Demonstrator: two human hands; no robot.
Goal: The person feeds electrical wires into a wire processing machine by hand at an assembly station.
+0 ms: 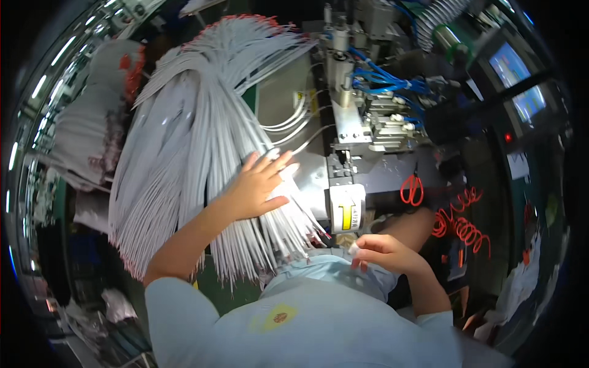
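Observation:
My left hand (pixel 262 189) lies with fingers spread over a thick bundle of white cables (pixel 211 122), near the edge of a metal work plate (pixel 318 178). White coverings show on some of its fingertips. In front of my lap, to the right of the cable ends, my right hand (pixel 386 253) is held with its fingers curled together. Something white shows at its fingertips, and whether it is a covering or a held piece I cannot make out. A few white cables (pixel 291 126) arch from the bundle toward the machine (pixel 353 92).
A white block with a yellow label (pixel 348 208) sits at the machine's front. Red-handled scissors (pixel 412 189) and a coiled red hose (pixel 460 224) are to the right. A lit screen (pixel 518 80) stands far right. More bundled cables (pixel 86 129) lie at left.

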